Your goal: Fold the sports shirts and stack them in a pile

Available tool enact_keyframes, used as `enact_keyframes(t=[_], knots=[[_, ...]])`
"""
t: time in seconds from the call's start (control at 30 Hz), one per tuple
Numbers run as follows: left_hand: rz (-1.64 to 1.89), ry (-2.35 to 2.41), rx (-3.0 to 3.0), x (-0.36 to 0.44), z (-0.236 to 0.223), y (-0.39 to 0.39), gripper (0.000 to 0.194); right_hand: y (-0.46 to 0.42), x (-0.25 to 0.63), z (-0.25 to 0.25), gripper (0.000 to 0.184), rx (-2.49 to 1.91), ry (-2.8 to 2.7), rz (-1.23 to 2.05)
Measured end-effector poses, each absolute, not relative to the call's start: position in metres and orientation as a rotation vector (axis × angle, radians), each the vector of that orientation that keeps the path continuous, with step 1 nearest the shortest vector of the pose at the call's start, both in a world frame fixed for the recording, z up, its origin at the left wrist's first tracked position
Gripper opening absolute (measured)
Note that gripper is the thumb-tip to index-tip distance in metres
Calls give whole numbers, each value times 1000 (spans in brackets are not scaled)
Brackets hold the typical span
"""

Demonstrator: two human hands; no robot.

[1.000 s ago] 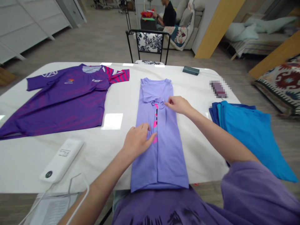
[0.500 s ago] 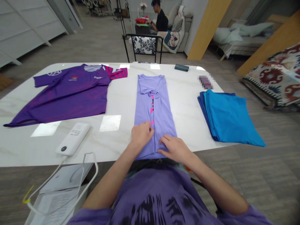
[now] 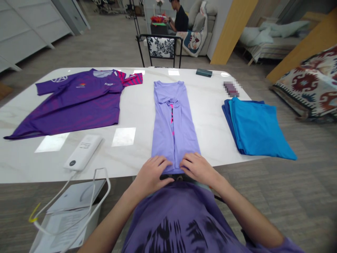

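A lavender T-shirt point(image 3: 163, 123) lies lengthwise before me, its sides folded inward to a middle seam where a strip of pink and black print shows. Over its near left corner rests my left hand point(image 3: 150, 174), fingers on the cloth and thumb stretched apart below the hem. My right hand point(image 3: 201, 169) touches the near right part of the shirt, its fingers loosely bent and spread from the thumb. Neither hand visibly pinches the fabric.
A purple jersey point(image 3: 86, 102) is spread on the white table point(image 3: 139, 116) at left. Folded blue garments point(image 3: 260, 130) lie at right. A white power bank point(image 3: 83, 151) has a cable hanging over the near edge. Beyond stand a chair point(image 3: 161, 47) and a seated person point(image 3: 181, 19).
My left hand has left the middle seam and come down to the near hem, its fingers loosened. My right hand has shifted slightly at the near right part.
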State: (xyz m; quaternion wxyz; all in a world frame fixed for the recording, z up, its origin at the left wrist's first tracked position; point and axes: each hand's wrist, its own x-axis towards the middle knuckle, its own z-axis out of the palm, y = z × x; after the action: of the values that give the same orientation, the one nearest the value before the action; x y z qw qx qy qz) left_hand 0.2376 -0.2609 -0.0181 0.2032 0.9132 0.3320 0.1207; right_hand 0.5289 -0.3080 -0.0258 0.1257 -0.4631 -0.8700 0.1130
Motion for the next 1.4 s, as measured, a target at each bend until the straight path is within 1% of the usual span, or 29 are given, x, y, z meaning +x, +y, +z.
enact_keyframes(t=[0.03,0.13,0.17,0.27,0.37,0.5,0.6,0.67,0.73,0.8,0.9,0.93,0.97,1.0,1.03,1.1,1.17,1.23,1.27,1.3,1.4], knots=[[343,941,2581,231,-25,-267,47,-313,534,-27,24,-1333,-2529,364],[405,1056,2673,212,-44,-276,62,-328,558,-31,63,-1344,-2493,385],[419,1090,2702,206,-48,-276,66,-333,568,-34,69,-1375,-2481,349],[421,1081,2766,190,-56,-271,70,-345,596,-44,67,-1485,-2463,243],[462,1018,2769,181,-61,-267,77,-350,610,-55,64,-1518,-2461,217],[563,981,2703,176,-60,-275,81,-359,610,-54,47,-1494,-2411,231],[604,874,2576,173,-41,-290,88,-373,607,-27,37,-1440,-2388,474],[601,772,2450,171,-15,-302,89,-385,607,3,37,-1384,-2372,761],[594,685,2326,170,16,-310,83,-393,609,37,42,-1316,-2326,1001],[654,687,2216,175,46,-308,72,-388,612,70,42,-1287,-2273,1073],[873,898,2032,194,76,-272,45,-346,620,105,27,-1371,-2137,935],[965,1009,1961,204,80,-250,34,-321,623,112,25,-1409,-2069,872],[1060,1107,1892,214,82,-223,27,-291,626,116,28,-1435,-1994,815],[1154,1198,1827,226,80,-191,29,-257,629,118,34,-1448,-1921,768],[1237,1271,1761,237,77,-156,36,-220,631,117,42,-1449,-1861,740],[1284,1323,1698,258,66,-82,46,-142,635,106,52,-1440,-1786,743],[1151,1434,1787,275,52,-12,48,-68,635,85,52,-1463,-1764,768],[905,1595,1892,286,36,39,46,-9,632,58,47,-1614,-1751,756],[815,1673,1918,290,27,56,44,12,629,43,47,-1727,-1737,709],[757,1745,1945,294,19,67,45,27,626,28,51,-1838,-1725,628],[715,1796,2187,301,-6,71,65,42,614,-12,70,-1967,-1801,328]])
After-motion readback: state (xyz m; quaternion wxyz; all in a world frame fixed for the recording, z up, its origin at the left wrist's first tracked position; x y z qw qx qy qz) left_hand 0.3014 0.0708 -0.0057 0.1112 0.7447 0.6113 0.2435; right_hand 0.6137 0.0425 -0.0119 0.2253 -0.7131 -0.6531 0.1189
